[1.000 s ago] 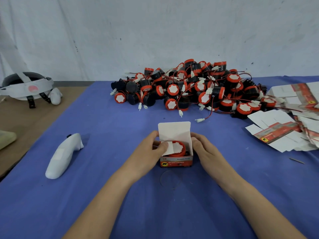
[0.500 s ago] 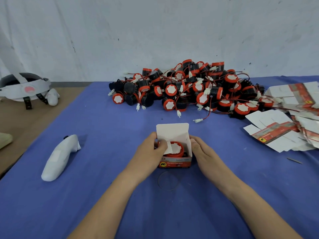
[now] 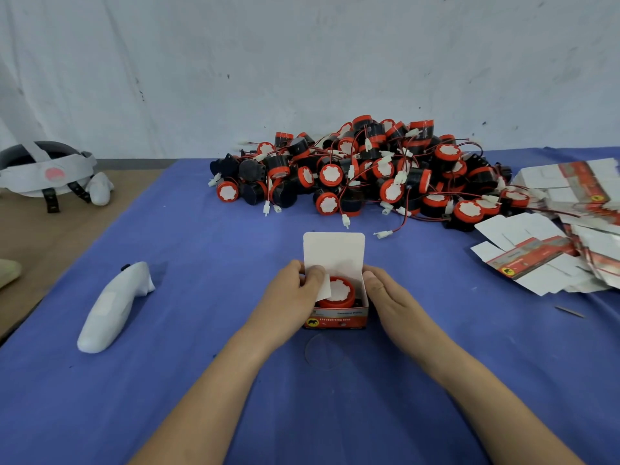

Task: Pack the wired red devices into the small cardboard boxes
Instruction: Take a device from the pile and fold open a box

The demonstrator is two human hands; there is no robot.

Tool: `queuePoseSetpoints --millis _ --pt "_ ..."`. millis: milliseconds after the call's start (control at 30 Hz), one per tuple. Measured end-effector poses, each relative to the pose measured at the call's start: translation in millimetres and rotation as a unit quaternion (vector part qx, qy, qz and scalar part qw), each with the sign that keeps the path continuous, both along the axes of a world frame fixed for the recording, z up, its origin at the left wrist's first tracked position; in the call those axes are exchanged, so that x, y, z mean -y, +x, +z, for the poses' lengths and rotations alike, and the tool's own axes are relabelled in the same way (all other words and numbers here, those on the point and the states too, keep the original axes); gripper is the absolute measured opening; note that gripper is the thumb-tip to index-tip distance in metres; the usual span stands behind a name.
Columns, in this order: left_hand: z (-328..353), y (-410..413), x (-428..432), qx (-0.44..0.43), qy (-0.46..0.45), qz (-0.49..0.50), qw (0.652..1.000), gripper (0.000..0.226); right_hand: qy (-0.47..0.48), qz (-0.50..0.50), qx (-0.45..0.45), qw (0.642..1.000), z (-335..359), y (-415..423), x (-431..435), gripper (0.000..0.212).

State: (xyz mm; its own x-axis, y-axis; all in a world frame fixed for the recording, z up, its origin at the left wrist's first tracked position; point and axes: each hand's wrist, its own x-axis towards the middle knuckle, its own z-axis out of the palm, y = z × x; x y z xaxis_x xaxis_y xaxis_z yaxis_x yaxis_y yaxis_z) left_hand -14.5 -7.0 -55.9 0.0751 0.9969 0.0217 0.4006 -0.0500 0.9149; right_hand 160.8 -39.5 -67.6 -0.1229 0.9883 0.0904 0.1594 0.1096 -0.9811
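A small cardboard box [image 3: 335, 318] with a red printed front stands on the blue cloth, its white lid flap [image 3: 333, 251] upright at the back. Inside it sits one red device [image 3: 337, 292] with a white face. My left hand [image 3: 292, 297] holds the box's left side, its thumb pressing a small white side flap inward over the device. My right hand [image 3: 389, 297] rests against the right side of the box, thumb at the wall's top edge. A large pile of wired red and black devices [image 3: 369, 169] lies behind.
Flat unfolded boxes [image 3: 550, 250] are heaped at the right. A white controller [image 3: 114, 307] lies on the cloth at the left. A headset [image 3: 50, 172] sits on the brown table at the far left. A white wall runs behind.
Both hands stay at the box; the left thumb has pushed the side flap a little further in. The view has shifted slightly.
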Motion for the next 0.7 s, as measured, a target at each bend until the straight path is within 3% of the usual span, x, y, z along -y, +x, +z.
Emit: queuePoseSetpoints --millis 700 --pt "9.1 -18.1 7.8 0.071 0.042 -0.079 0.993 0.009 0.041 -0.019 0.009 0.999 2.5 3.5 -0.6 0.019"
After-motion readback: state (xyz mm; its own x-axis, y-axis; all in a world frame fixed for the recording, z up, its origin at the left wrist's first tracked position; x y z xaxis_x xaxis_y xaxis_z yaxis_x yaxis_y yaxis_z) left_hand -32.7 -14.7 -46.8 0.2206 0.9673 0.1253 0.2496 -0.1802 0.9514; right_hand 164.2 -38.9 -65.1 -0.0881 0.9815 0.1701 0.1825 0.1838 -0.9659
